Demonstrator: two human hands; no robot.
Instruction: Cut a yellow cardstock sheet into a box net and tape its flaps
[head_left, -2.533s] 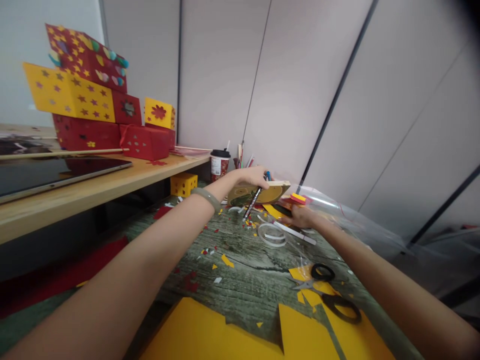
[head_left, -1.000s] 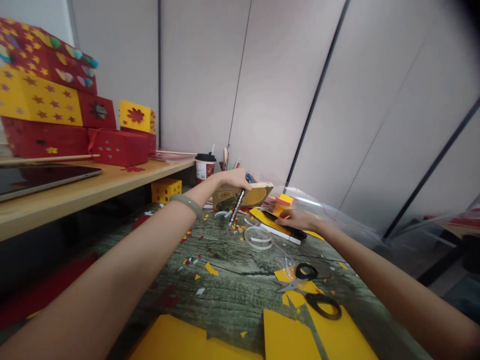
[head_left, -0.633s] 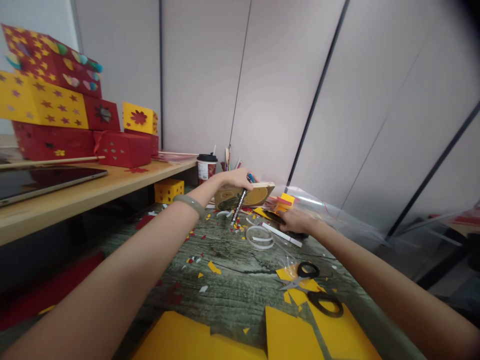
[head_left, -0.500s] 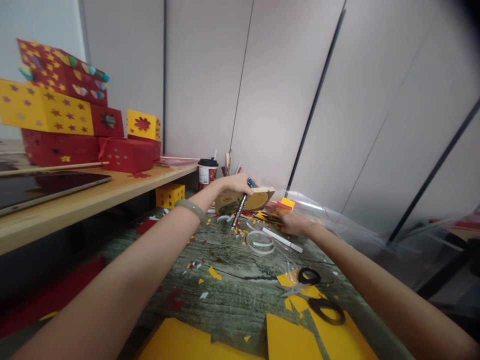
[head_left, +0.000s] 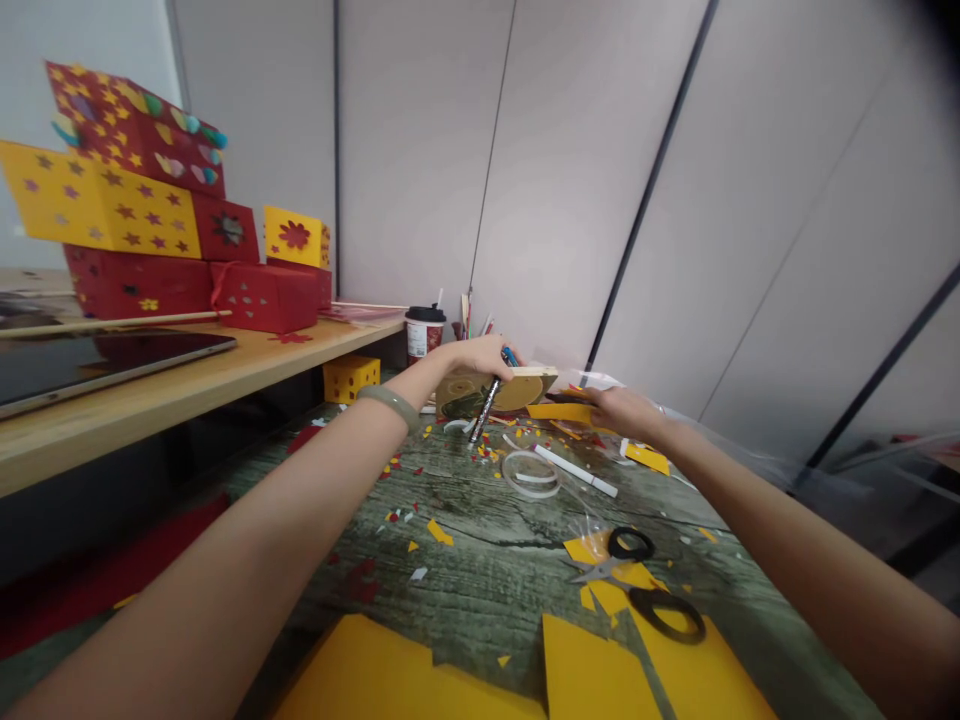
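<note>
My left hand (head_left: 481, 352), a bangle on its wrist, is closed at the top edge of a thick, book-like patterned slab (head_left: 517, 393) tilted up at the back of the table. A slim patterned pen (head_left: 486, 410) slants down from the same fingers, and a blue-ended one (head_left: 511, 357) shows at the knuckles. To the right, my right hand (head_left: 626, 410) is closed on yellow paper scraps (head_left: 559, 411) just above the table. Something dark lies among those scraps; its kind is unclear. The fingertips are partly hidden.
Black-handled scissors (head_left: 626, 580) lie on yellow paper offcuts near a yellow sheet (head_left: 375, 675). A white pen (head_left: 576, 470) and a clear tape-like ring (head_left: 529, 474) are mid-table. Left, a wooden shelf (head_left: 300, 366) carries red and yellow boxes; a lidded cup (head_left: 424, 335) stands behind.
My right hand has lifted and swung slightly right with the yellow scraps, uncovering a yellow and white piece beneath its wrist. The left hand keeps its grip; the whole view has shifted slightly.
</note>
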